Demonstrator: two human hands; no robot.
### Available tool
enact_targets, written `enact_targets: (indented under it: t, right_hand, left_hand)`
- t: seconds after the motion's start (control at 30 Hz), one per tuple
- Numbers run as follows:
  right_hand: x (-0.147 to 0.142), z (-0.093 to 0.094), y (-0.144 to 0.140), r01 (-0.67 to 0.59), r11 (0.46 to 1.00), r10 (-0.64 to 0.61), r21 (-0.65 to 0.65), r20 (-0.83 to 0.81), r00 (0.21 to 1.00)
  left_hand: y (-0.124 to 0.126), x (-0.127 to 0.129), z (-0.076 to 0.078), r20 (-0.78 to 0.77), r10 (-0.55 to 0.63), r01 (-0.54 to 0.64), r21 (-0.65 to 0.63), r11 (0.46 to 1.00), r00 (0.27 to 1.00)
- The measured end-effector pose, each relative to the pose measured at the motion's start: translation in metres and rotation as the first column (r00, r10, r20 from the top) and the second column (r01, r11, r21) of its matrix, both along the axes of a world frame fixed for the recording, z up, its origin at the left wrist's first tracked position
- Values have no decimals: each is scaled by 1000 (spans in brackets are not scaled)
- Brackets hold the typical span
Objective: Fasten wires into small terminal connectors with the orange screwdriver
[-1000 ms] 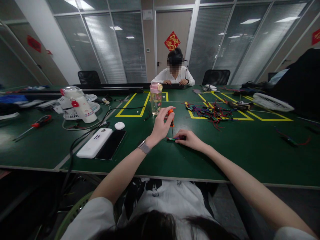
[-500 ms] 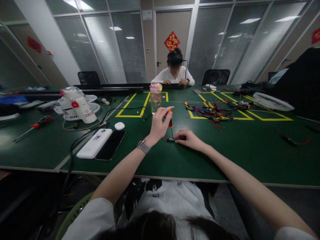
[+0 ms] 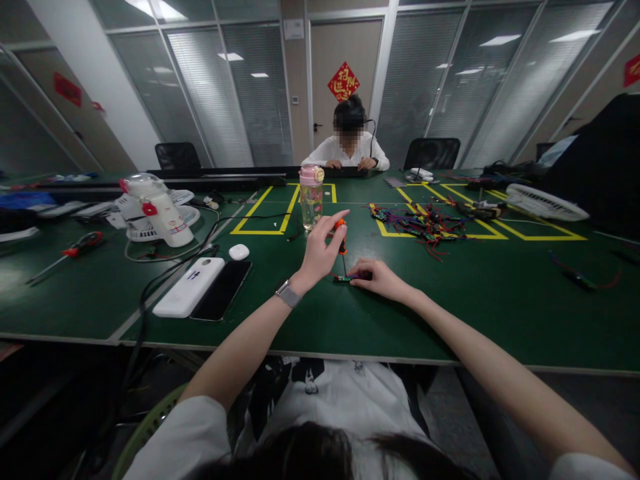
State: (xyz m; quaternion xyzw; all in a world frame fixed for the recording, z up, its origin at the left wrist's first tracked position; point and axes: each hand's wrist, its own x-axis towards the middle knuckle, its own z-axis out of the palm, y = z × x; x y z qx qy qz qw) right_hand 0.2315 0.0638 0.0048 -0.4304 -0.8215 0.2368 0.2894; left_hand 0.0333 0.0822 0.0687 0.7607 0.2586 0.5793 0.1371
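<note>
My left hand [image 3: 323, 247] is closed around the orange and black handle of a screwdriver [image 3: 343, 248], its index finger stretched out past the handle. The screwdriver stands nearly upright, and its shaft runs down to a small green circuit board [image 3: 342, 279] on the table. With its fingertips, my right hand [image 3: 377, 279] pinches the right end of that board and its wires against the tabletop. The exact contact of the tip with the board is too small to make out.
A pink-lidded bottle [image 3: 312, 200] stands just beyond my left hand. Rightward lies a heap of wired boards [image 3: 425, 221]. On the left are a white power bank [image 3: 190, 287], a phone [image 3: 223, 291], an earbud case [image 3: 239, 252] and another screwdriver [image 3: 67, 255]. A person [image 3: 347, 143] sits opposite.
My left hand and the screwdriver have shifted only very slightly. My right hand keeps its hold on the board in the same place.
</note>
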Motion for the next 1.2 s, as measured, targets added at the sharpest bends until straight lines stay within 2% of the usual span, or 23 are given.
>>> enact_targets:
  t: [0.17, 0.43, 0.7, 0.93, 1.1, 1.2]
  right_hand:
    - [-1, 0, 0, 4, 1000, -4, 1, -5, 1000]
    - [-1, 2, -1, 13, 1000, -13, 2, -11, 1000]
    - [-2, 2, -2, 13, 1000, -13, -2, -11, 1000]
    - [-1, 2, -2, 12, 1000, -12, 3, -3, 1000]
    - [0, 1, -1, 9, 1000, -9, 6, -3, 1000]
    - [0, 1, -1, 9, 1000, -9, 9, -10, 1000]
  left_hand:
    - [0, 0, 1, 13, -46, 46, 9, 999, 999]
    - [-1, 1, 1, 51, -40, 40, 11, 999, 998]
    - [-3, 2, 3, 22, -142, 142, 3, 990, 990]
    - [-2, 3, 0, 57, -22, 21, 23, 1000, 998]
    - [-4, 1, 2, 18, -88, 88, -4, 996, 996]
    - [-6, 1, 3, 25, -83, 84, -17, 996, 996]
